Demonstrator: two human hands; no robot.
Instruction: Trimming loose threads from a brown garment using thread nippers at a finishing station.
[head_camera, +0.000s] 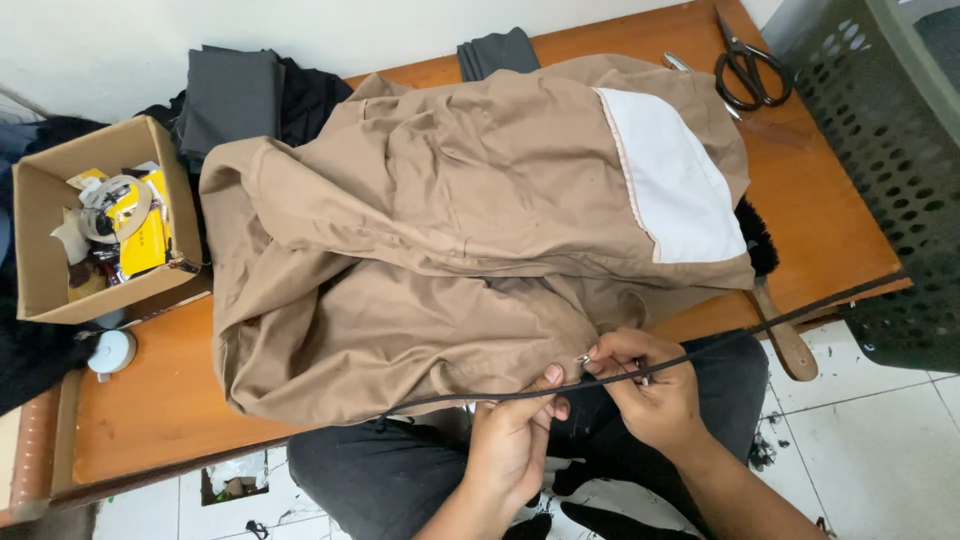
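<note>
The tan garment (450, 250) lies spread on the wooden bench (160, 400), its hem at the near edge; both hands work there; left hand (515, 430) pinches the fabric steady; right hand (645, 385) pinches the black zipper tape (760, 325) and small metal slider (583, 358).

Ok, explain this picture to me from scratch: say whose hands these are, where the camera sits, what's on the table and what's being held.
There is no machine here. A person wears a camera on the head, so the single picture looks down at their own two hands and lap.

On the wooden table lies a crumpled tan garment with a white pocket lining showing. Around it are a cardboard box of small items at the left, folded dark cloth at the back, black scissors at the far right, and a brush partly under the garment. A dark plastic basket stands at the right.

At the near edge, the left hand pinches the garment's hem, and the right hand pinches something small and metallic there. A dark strap runs across both hands.
</note>
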